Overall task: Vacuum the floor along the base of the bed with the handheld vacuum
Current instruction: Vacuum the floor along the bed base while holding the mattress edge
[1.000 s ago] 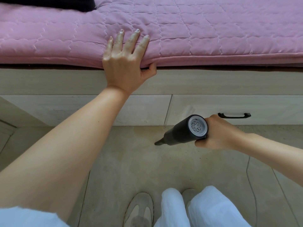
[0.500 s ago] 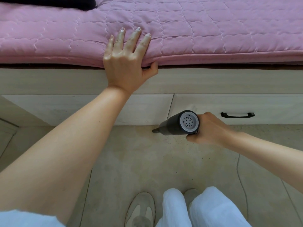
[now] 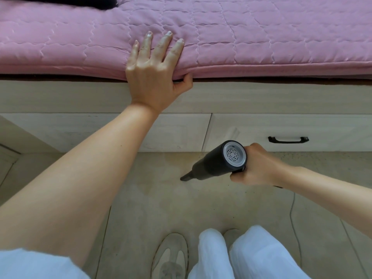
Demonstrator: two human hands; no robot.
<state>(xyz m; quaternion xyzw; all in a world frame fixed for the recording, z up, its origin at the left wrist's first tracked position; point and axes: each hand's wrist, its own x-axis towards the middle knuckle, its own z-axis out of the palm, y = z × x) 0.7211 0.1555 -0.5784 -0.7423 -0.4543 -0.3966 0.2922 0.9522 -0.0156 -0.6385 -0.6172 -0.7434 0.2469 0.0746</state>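
Observation:
My right hand (image 3: 259, 168) grips the black handheld vacuum (image 3: 213, 164), whose grey vented rear cap faces me. Its narrow nozzle tip points down-left and sits on the beige tiled floor (image 3: 161, 208), a short way out from the pale wooden bed base (image 3: 80, 97). My left hand (image 3: 155, 71) rests on the edge of the pink quilted mattress cover (image 3: 261, 37), fingers spread flat on top and the thumb hooked under the edge.
Two drawer fronts run along the bed base; the right one has a black handle (image 3: 287, 139). A thin cable (image 3: 293, 218) trails across the floor at right. My shoes (image 3: 170, 256) and white trousers (image 3: 251, 256) fill the bottom. A dark item (image 3: 60, 2) lies on the bed at top left.
The vacuum's nozzle was at the foot of the drawers half a second ago; it has since drawn back toward me and a little right. My left hand has stayed on the mattress edge.

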